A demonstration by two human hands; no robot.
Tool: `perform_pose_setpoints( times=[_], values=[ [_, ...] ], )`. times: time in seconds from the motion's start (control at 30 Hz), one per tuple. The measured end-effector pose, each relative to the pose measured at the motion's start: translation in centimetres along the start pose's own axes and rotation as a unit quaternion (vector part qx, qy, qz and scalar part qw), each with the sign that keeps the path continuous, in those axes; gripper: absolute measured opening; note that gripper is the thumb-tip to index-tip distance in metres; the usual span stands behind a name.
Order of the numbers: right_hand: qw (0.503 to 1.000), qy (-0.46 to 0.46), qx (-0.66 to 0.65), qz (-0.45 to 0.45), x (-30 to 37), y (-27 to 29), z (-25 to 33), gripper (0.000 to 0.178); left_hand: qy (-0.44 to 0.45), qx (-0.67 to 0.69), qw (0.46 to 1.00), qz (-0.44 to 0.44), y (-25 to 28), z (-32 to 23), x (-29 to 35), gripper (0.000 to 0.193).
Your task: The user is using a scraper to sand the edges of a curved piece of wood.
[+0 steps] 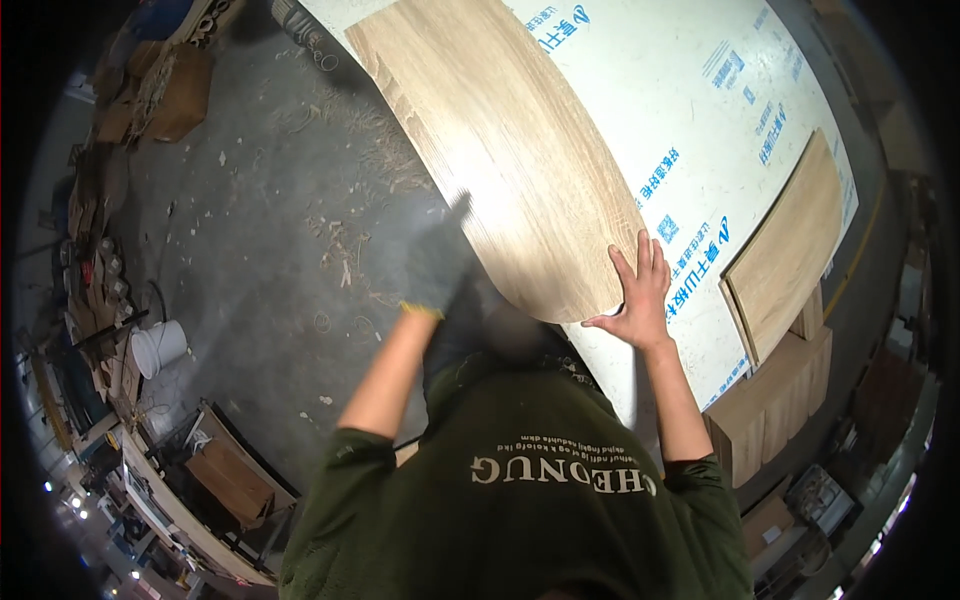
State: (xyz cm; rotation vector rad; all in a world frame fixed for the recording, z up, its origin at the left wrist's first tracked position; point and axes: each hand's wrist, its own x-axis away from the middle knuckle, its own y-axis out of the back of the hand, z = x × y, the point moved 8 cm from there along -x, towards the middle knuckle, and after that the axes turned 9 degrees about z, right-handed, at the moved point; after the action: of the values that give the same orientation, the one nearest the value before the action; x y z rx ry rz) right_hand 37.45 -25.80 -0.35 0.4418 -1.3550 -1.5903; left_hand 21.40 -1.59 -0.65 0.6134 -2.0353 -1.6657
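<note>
A long wood-grain board (530, 170) lies on a white sheet (760, 60) with blue print, its left edge lined up along the floor side. My right hand (645, 300) rests at the board's near right corner, fingers spread, thumb along the near end. At the board's left edge is my left hand (425, 245), in a grey glove with a yellow cuff. Motion smears it, so its fingers cannot be made out. A dark blurred tip (463, 200) shows by that glove against the board edge; its kind is unclear.
A smaller stack of wood-grain boards (790, 250) lies at the sheet's right side, above wood-grain panels (775, 400). Shavings (345, 240) are scattered over the grey floor (260, 200). To the left stand a white bucket (160, 347) and cardboard (180, 95).
</note>
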Motion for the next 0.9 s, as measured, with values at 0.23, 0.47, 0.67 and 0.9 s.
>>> perform_pose_setpoints(
  times=[0.23,0.47,0.67,0.9],
  values=[
    [0.999,0.028,0.007,-0.041,-0.4,-0.2,0.9,0.113,-0.179,0.152,0.971,-0.040,2.8,-5.6,8.4,0.042],
    [0.997,0.027,0.009,-0.072,-2.0,-0.2,4.6,0.112,-0.062,0.309,0.939,-0.141,1.1,8.9,-3.6,0.045],
    [0.998,0.004,0.010,-0.065,-1.9,0.0,4.1,0.113,-0.047,0.155,0.979,-0.122,-2.7,2.0,3.3,0.045],
    [0.999,-0.003,-0.025,-0.026,-2.5,0.7,3.5,0.109,-0.034,0.049,0.989,0.135,-0.4,-5.2,9.9,0.032]
  ],
)
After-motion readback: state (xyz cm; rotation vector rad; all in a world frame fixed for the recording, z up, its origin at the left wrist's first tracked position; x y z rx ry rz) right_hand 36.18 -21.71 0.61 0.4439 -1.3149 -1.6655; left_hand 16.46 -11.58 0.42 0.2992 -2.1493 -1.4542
